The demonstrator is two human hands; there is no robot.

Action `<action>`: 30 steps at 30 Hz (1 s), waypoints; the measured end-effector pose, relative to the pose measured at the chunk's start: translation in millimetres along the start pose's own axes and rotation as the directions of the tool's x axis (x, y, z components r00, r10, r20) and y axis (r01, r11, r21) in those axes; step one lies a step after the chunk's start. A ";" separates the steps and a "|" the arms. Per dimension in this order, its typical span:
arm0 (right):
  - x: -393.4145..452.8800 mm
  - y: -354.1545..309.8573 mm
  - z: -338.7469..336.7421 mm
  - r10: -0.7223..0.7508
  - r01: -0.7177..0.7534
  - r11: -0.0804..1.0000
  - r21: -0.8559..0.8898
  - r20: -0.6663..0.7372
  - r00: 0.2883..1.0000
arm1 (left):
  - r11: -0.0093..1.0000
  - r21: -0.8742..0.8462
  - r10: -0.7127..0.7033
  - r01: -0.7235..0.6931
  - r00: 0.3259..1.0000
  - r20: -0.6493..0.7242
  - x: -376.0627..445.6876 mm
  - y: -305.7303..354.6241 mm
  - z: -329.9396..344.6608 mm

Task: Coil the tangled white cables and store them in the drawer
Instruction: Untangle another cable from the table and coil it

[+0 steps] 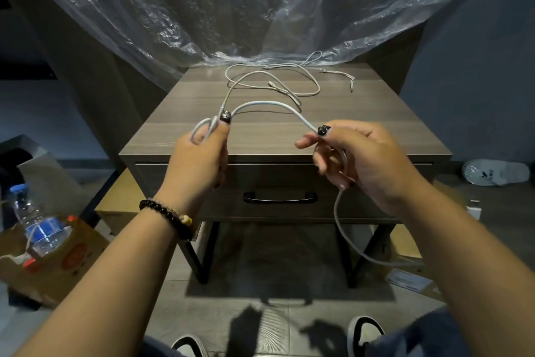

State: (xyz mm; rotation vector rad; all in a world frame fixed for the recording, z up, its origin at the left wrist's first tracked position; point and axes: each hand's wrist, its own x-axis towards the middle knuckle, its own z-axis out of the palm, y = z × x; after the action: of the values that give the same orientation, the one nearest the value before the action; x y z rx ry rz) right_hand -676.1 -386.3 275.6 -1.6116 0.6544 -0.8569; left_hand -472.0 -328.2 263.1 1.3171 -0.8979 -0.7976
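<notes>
Still, both pinched cable (pixel 269 104): left hand (pixel 199 151), right hand (pixel 356 157); snagging the twelve-o'clock tangle (pixel 278 81) risked dragging it off the worktop (pixel 362 125).

Across the top of the frame we see a crinkled clear plastic sheet (pixel 231 3) draped behind everything. At lower left a water bottle (pixel 37 223) with a blue label stands in a cardboard box (pixel 58 269). At far right a white slipper (pixel 495 172) lies on the floor, and at bottom center we see two shoe tips (pixel 365 330).
</notes>
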 end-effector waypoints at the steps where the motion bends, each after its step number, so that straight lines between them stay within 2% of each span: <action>1: 0.5 0.4 -0.9 0.013 -0.014 1.000 0.026 0.010 1.000 | 0.995 0.078 0.057 -0.058 0.998 0.013 -1.2 -0.5 0.2; 3: 2.3 0.9 -4.2 0.027 -0.026 0.999 0.030 -0.032 0.999 | 0.962 0.239 0.116 -0.134 0.989 0.087 -3.5 -2.4 -0.4; 5: 3.1 1.1 -5.8 0.013 -0.018 0.999 -0.043 -0.114 0.993 | 0.898 0.393 0.138 -0.196 0.975 0.173 -6.5 -3.6 0.4; 7: 2.2 2.8 -4.8 -0.023 0.005 0.993 -0.121 -0.153 0.988 | 0.852 0.464 0.149 -0.241 0.963 0.225 -9.1 -5.1 2.9; 12: -1.3 10.2 4.3 -0.145 0.122 0.952 -0.279 -0.061 0.988 | 0.776 0.576 0.113 -0.256 0.956 0.272 -7.0 -8.0 3.1; 15: -1.8 12.5 9.7 -0.174 0.153 0.891 -0.428 -0.010 0.985 | 0.741 0.618 0.073 -0.263 0.946 0.315 -4.4 -10.8 0.3; 18: -2.4 13.0 11.8 -0.195 0.159 0.824 -0.543 -0.008 0.981 | 0.751 0.597 0.060 -0.282 0.929 0.364 -6.0 -11.4 2.4; 20: -1.5 12.4 10.9 -0.214 0.158 0.826 -0.541 -0.042 0.976 | 0.801 0.537 0.084 -0.264 0.938 0.335 -8.8 -8.5 5.0; 25: -0.5 7.6 10.9 -0.215 0.166 0.895 -0.413 -0.076 0.974 | 0.926 0.339 0.155 -0.167 0.986 0.062 1.3 -6.3 -0.4; 27: -0.4 8.2 11.7 -0.241 0.188 0.888 -0.419 -0.077 0.967 | 0.956 0.271 0.111 -0.112 0.994 0.019 2.4 -6.5 -0.7; 30: 0.6 13.4 12.9 -0.303 0.238 0.844 -0.481 -0.060 0.951 | 0.984 0.179 0.001 -0.013 0.998 0.065 -2.8 -7.7 5.2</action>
State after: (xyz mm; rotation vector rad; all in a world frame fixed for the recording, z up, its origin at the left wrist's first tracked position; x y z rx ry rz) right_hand -664.8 -382.1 261.3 -2.1370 0.7819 -1.0789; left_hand -477.7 -328.9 255.4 1.4509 -1.0447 -0.7711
